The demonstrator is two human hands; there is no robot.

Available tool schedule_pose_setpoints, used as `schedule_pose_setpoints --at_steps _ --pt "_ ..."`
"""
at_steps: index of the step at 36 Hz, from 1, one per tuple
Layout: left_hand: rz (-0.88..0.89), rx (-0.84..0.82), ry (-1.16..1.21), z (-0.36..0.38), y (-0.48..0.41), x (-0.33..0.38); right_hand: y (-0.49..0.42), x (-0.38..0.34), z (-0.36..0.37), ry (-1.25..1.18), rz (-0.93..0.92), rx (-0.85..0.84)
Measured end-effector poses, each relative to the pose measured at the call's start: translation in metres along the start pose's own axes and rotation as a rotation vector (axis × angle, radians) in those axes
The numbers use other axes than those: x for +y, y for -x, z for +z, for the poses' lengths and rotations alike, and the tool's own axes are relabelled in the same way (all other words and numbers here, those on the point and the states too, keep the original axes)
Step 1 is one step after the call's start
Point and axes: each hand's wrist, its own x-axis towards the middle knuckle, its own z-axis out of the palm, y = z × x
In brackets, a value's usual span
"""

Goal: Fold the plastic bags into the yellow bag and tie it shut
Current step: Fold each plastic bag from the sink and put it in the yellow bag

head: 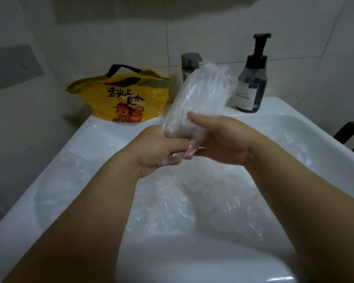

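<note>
A clear plastic bag (pixel 200 94), folded into a long strip, stands up over the white sink (pixel 102 131). My left hand (pixel 161 152) grips its lower end with curled fingers. My right hand (pixel 219 139) holds the strip just above, thumb across its front. The yellow bag (pixel 123 97) with black handles and a cartoon print sits on the sink's back left corner, apart from both hands. More clear plastic bags (pixel 178 203) lie crumpled in the basin below my forearms.
A metal faucet (pixel 189 63) stands behind the held strip. A dark pump soap bottle (pixel 251 82) is on the back right ledge. Tiled wall runs behind. A dark chair part (pixel 352 135) shows at the far right.
</note>
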Motion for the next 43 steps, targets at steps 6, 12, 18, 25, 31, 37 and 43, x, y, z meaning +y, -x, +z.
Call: schedule_pose_setpoints --at_steps 6,12,18,25,31,37,43 --pt "-0.027 0.036 0.012 -0.008 -0.005 0.001 -0.005 0.0 -0.001 0.086 -0.116 0.193" --pt "-0.054 -0.275 0.367 -0.002 -0.002 0.002 0.001 0.003 0.002 0.16 0.015 0.011" --pt "-0.07 -0.132 0.517 -0.006 -0.002 0.009 0.004 0.004 0.004 0.216 0.154 -0.069" --pt "0.029 0.151 0.665 -0.019 -0.004 0.013 0.007 0.001 0.003 0.2 0.227 -0.165" --pt "-0.034 -0.041 0.653 -0.014 0.001 0.011 0.005 0.002 0.006 0.209 0.159 -0.056" --pt "-0.261 0.291 0.666 -0.027 -0.012 0.004 0.004 -0.005 0.004 0.143 0.113 0.009" --pt "-0.386 0.393 0.779 -0.035 -0.02 -0.004 0.004 0.001 0.007 0.67 -0.198 0.207"
